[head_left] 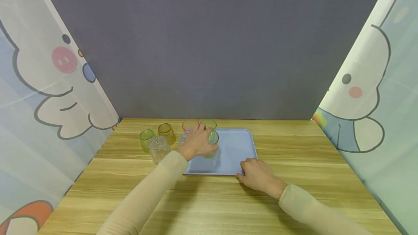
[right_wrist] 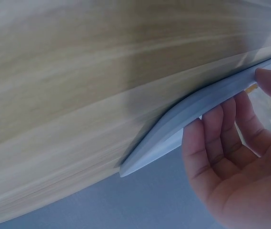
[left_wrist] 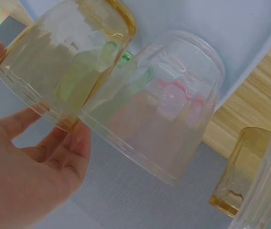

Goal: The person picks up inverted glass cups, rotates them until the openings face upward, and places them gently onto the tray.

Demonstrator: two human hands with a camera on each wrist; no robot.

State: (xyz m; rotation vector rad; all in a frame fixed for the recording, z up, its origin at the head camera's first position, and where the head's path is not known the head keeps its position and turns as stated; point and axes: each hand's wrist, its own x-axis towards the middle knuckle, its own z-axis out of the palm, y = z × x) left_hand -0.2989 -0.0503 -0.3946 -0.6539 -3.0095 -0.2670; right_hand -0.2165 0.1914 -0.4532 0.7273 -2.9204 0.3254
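A blue tray [head_left: 233, 151] was seen lying flat on a wooden table [head_left: 294, 191], with the left hand [head_left: 197, 142] placed over a cup at its left edge and the right hand [head_left: 258, 175] set at its near right corner. In the left wrist view, a yellow cup [left_wrist: 68, 62] was seen just beyond the fingertips [left_wrist: 78, 143], its rim touched by them, while the thumb was glimpsed at the other side; the fingers were loosely curved and spread about the cup rather than pressed tightly on it. Close beside it a clear cup [left_wrist: 159, 105] was shown, the two appearing to touch. Both were ribbed, see-through and tapered, apparently plastic. In the right wrist view the tray's thin, rounded rim [right_wrist: 187, 114] was seen against the fingertips [right_wrist: 268, 81], the fingers being slightly bent and side by side, with the thumb out of sight; whether the rim was pinched could not be told. The tray was smooth and matt, the table grained in pale streaks. Only in the head view was the whole group shown: a green cup [head_left: 146, 140], an amber cup [head_left: 167, 133] and an upturned clear one [head_left: 158, 149] on the table left of the tray, an orange cup [head_left: 190, 124] and another green one [head_left: 209, 123] behind the left hand. A grey backdrop [head_left: 212, 46] was also seen there.
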